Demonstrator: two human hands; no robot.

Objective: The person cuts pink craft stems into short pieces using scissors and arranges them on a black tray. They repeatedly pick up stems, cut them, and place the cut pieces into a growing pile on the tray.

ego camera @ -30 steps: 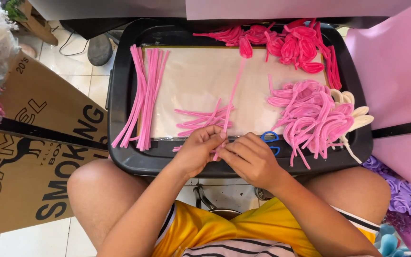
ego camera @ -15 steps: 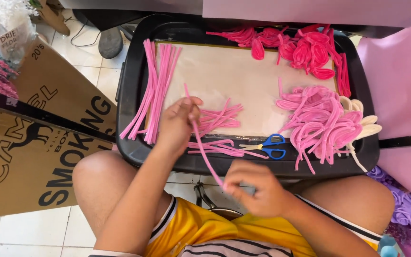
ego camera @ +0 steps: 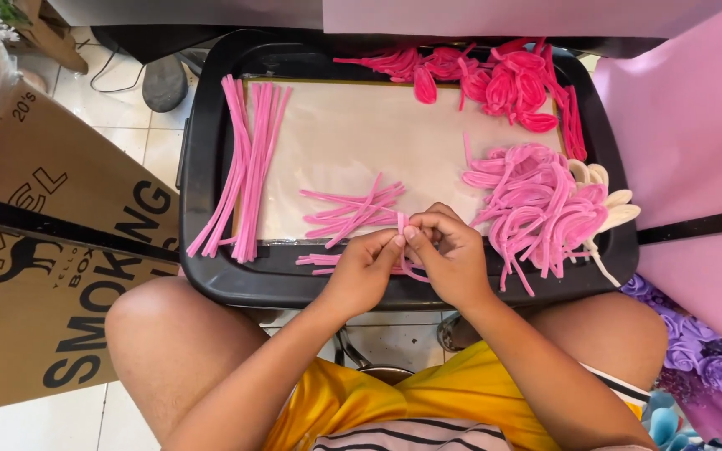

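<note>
Black tray (ego camera: 211,276) sits across my knees. My left hand (ego camera: 367,271) came back from the short pink pieces (ego camera: 353,209) and now both it and my right hand (ego camera: 453,255) pinch one pink pipe cleaner (ego camera: 400,224) (maybe bending it).

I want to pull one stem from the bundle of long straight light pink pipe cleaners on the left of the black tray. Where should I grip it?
Pinch the near end of an outer stem in the bundle of long straight light pink pipe cleaners, coming from the black tray's front edge. There the stems fan apart; higher up they lie packed together.
</note>
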